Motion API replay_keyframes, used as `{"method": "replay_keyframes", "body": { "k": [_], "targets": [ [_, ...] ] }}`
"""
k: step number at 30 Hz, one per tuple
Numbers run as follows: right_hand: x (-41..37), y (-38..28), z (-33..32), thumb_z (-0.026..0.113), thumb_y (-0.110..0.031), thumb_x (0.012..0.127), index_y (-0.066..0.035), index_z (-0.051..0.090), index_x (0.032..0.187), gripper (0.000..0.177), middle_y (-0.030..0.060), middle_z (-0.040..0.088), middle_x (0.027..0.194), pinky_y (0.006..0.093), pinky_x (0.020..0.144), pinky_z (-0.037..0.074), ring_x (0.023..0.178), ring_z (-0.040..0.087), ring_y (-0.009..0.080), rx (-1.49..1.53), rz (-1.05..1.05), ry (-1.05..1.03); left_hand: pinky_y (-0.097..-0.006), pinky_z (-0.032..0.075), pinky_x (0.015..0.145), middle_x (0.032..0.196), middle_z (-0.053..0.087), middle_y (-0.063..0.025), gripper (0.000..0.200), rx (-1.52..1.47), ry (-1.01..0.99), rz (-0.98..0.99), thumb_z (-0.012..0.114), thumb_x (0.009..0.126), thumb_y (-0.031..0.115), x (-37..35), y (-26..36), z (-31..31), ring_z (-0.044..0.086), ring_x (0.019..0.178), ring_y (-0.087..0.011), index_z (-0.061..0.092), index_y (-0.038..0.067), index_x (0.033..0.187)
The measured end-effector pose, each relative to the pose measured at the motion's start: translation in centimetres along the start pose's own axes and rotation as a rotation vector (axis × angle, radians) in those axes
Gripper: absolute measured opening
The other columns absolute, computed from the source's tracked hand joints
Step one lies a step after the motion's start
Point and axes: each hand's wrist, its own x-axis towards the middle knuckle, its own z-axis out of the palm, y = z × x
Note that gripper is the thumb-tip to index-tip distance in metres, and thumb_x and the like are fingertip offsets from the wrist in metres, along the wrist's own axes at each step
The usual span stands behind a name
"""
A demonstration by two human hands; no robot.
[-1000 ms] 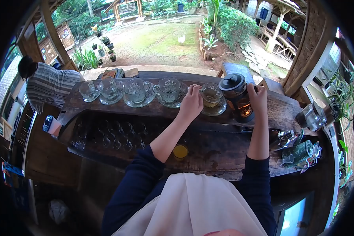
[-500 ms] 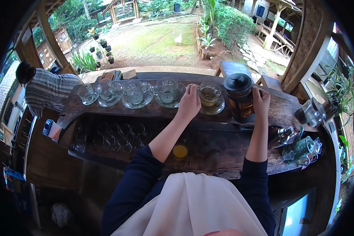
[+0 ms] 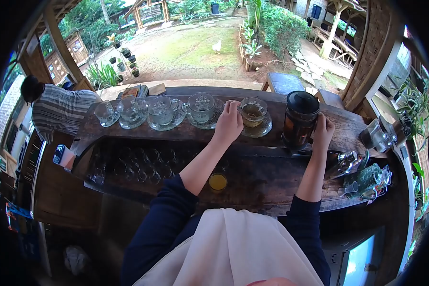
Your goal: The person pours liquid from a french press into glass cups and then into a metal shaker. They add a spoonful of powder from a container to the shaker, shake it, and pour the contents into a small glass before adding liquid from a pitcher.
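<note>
My right hand [image 3: 323,127] is closed round the handle of a French press [image 3: 301,112]. The press is upright, with a black lid and dark liquid inside, at the right part of the wooden counter. On the left side of a glass cup [image 3: 253,108] the fingers of my left hand [image 3: 229,120] pinch together where its handle would be; the handle itself is hidden. Pale brownish liquid stands in this cup, which sits on a glass saucer [image 3: 264,127]. Left of my left hand, another glass cup [image 3: 201,107] rests on its own saucer.
Several more glass cups, such as one cup [image 3: 160,110], line the wooden counter [image 3: 190,136] leftward. A glass of orange liquid [image 3: 218,182] stands on the lower shelf. Jugs [image 3: 364,181] and a glass jar [image 3: 379,135] are at the right. Another person [image 3: 64,107] is at far left.
The French press has moved right, away from the cup with liquid, together with my right hand. My left hand stays beside that cup.
</note>
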Motion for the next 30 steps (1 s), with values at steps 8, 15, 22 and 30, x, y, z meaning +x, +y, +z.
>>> {"method": "replay_keyframes", "body": {
  "k": [8, 15, 22, 30],
  "targets": [
    [-1.0, -0.1, -0.4, 0.054, -0.019, 0.09, -0.003, 0.047, 0.054, 0.04, -0.0066, 0.043, 0.052, 0.0235, 0.045, 0.024, 0.049, 0.034, 0.0017, 0.093, 0.049, 0.06, -0.0471, 0.05, 0.068, 0.109, 0.049, -0.0188, 0.028, 0.003, -0.001, -0.005, 0.046, 0.082, -0.001, 0.0, 0.2, -0.1, 0.057, 0.087, -0.0416, 0.041, 0.002, 0.109],
    [-1.6, 1.2, 0.2, 0.053, -0.019, 0.091, -0.009, 0.045, 0.054, 0.04, -0.0074, 0.04, 0.051, 0.0231, 0.043, 0.021, 0.046, 0.031, 0.0016, 0.133, 0.016, 0.078, -0.0479, 0.05, 0.067, 0.11, 0.049, -0.0187, 0.028, 0.011, 0.007, 0.007, 0.046, 0.082, -0.001, 0.0, 0.0, 0.2, 0.057, 0.085, -0.042, 0.041, 0.003, 0.11],
    [-2.4, 1.3, 0.2, 0.052, -0.018, 0.092, -0.009, 0.044, 0.054, 0.041, -0.0085, 0.038, 0.051, 0.0222, 0.044, 0.02, 0.046, 0.03, 0.0005, 0.252, 0.073, 0.087, -0.0478, 0.05, 0.067, 0.111, 0.049, -0.0184, 0.028, 0.027, -0.002, -0.018, 0.046, 0.082, -0.001, 0.0, -0.3, 0.3, 0.058, 0.086, -0.0416, 0.042, 0.003, 0.109],
    [-2.3, 1.6, 0.2, 0.052, -0.019, 0.093, -0.01, 0.044, 0.054, 0.041, -0.0082, 0.038, 0.05, 0.0223, 0.042, 0.019, 0.044, 0.029, 0.0007, 0.236, 0.064, 0.114, -0.0475, 0.05, 0.068, 0.108, 0.05, -0.018, 0.027, 0.013, 0.043, 0.029, 0.046, 0.082, -0.001, 0.1, -0.1, 0.2, 0.058, 0.086, -0.0412, 0.042, 0.003, 0.109]
  ]
}}
